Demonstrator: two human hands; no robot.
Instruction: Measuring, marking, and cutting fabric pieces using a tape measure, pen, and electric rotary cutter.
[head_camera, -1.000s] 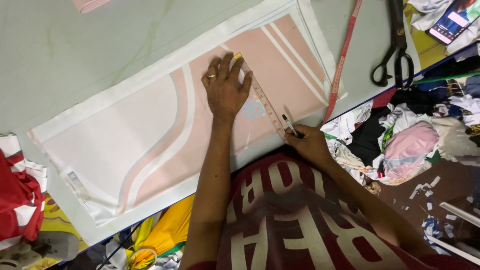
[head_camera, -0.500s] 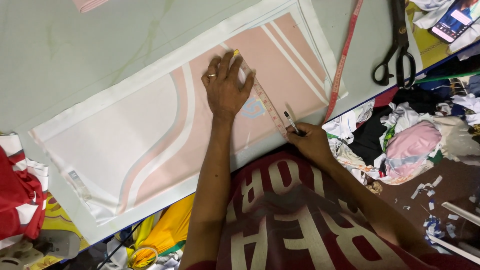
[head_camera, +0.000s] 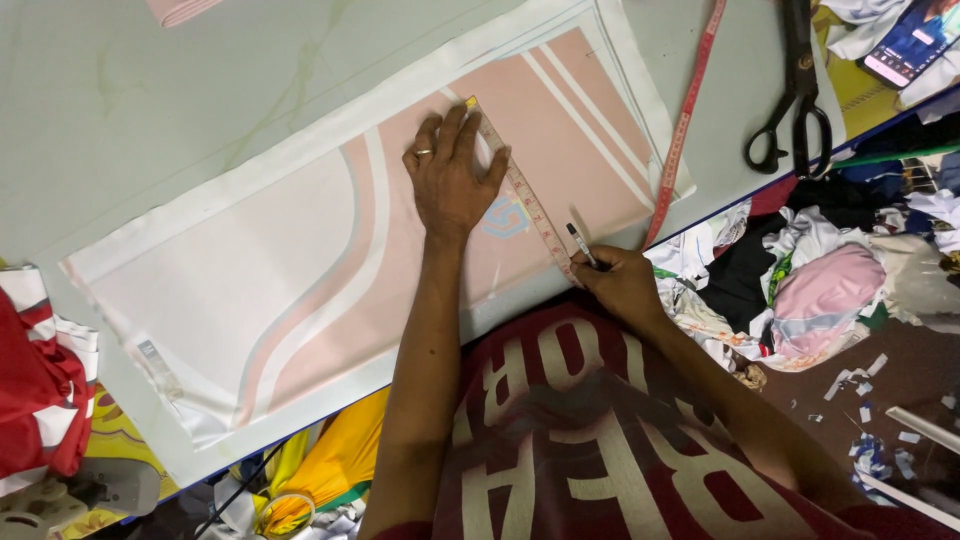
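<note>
- Head view: the left hand (head_camera: 452, 180) lies flat on the pink fabric panel (head_camera: 330, 270), fingers spread and pressing down, a ring on one finger, its fingertips holding the ruler (head_camera: 522, 190) in place.
- The ruler runs on a slant across the panel, from its yellow tip up beside the left fingertips down toward the desk's (head_camera: 200, 80) near edge.
- At the ruler's lower end the right hand (head_camera: 622, 285) has its fingers pinched together around a pen (head_camera: 581, 244), tip touching the cloth just beside the ruler's edge.
- The panel itself, pink with white curved and straight stripes and a white border, lies spread flat over the middle of the desk, its lower border reaching the near edge.
- By my reading, the step in hand is marking a line along the ruler; the stroke calls for steady left-hand pressure so the ruler cannot slip on the smooth cloth.
- Toward the far right corner lie black scissors (head_camera: 795, 100), and a red measuring tape (head_camera: 685, 120) runs down past the panel's right end.
- Off the right edge: a heap of fabric scraps (head_camera: 820, 270).
</note>
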